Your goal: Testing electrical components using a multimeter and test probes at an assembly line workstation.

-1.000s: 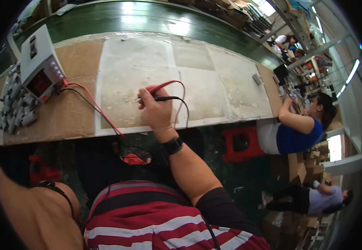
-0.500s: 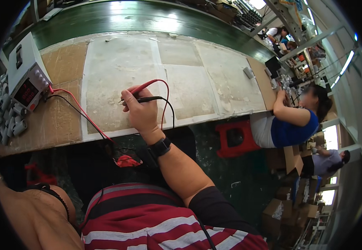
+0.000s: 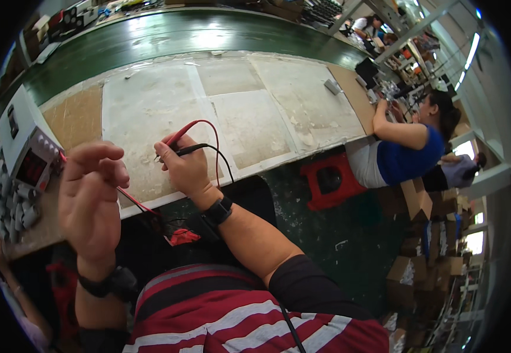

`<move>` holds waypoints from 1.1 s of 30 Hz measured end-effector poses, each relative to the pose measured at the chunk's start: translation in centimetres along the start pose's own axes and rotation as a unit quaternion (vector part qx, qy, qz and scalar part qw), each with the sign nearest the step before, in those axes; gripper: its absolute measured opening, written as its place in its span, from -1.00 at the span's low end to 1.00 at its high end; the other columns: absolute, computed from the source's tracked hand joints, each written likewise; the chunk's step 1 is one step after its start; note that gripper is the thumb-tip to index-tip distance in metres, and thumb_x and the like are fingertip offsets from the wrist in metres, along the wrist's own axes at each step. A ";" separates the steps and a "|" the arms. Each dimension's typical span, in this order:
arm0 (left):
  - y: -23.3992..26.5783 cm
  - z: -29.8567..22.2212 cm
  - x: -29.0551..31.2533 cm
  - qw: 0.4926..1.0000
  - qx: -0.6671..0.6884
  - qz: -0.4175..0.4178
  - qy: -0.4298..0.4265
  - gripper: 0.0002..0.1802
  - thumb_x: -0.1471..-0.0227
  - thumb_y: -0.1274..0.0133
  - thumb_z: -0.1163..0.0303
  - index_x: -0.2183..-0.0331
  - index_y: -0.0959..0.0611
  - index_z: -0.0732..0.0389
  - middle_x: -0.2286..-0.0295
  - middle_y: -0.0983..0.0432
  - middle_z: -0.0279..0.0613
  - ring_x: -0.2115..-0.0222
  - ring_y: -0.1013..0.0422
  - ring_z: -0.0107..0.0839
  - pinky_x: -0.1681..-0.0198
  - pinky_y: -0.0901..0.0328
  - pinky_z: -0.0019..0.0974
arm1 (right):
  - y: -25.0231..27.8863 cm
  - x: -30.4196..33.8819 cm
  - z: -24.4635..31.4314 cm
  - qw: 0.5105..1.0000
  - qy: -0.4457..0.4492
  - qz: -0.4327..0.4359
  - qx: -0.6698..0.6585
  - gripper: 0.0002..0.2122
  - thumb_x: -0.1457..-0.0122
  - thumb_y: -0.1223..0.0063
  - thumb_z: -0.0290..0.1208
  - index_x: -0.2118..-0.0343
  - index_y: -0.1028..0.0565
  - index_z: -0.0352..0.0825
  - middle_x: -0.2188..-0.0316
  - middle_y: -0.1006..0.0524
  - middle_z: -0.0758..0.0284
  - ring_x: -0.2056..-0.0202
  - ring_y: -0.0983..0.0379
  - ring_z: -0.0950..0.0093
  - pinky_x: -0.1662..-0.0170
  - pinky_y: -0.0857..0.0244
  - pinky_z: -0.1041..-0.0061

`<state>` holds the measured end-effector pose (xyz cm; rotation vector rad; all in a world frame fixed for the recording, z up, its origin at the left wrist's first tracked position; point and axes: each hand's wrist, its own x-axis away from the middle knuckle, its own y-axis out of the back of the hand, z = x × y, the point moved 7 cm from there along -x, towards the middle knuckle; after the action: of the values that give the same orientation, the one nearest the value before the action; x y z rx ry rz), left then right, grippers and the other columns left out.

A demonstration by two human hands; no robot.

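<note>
Head view: right hand (image 3: 188, 170) grips red probe (image 3: 173, 139) and black probe (image 3: 188, 150) over white bench mat (image 3: 149, 112), left hand (image 3: 91, 200) raised, fingers loosely curled, holding nothing.

Red probe (image 3: 176, 136), black probe (image 3: 192, 149), red-striped shirt (image 3: 232, 312)

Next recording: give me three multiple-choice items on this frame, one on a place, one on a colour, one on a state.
1. Where is the power supply?
A. left end of the bench
B. on the floor
C. on the red stool

2. What colours are the two probes in the right hand?
A. blue and white
B. red and black
C. both yellow

3. How is the left hand?
A. gripping a probe
B. flat on the bench
C. raised, holding nothing

Key: 1 A, it stands at the bench's left edge. 2 B, one red and one black lead. 3 C, fingers curled in air, nothing in them.
</note>
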<state>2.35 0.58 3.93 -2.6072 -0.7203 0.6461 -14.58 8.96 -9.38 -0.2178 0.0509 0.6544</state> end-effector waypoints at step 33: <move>2.5 10.0 2.2 0.722 -0.685 0.082 -0.061 -0.68 0.01 -0.20 0.46 0.16 -0.63 0.30 -0.06 -0.44 0.10 -0.10 -0.34 0.07 -0.21 -0.20 -0.03 | 23.3 -2.5 7.6 0.821 0.220 -0.232 0.473 -0.84 -0.19 -0.20 -0.37 0.39 -0.54 -0.37 0.49 -0.58 0.09 0.42 -0.53 0.10 0.34 -0.40 0.24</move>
<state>-0.12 1.92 -6.28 -4.0268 -1.3963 0.3099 -30.88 27.08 -6.00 0.5822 0.7354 0.0202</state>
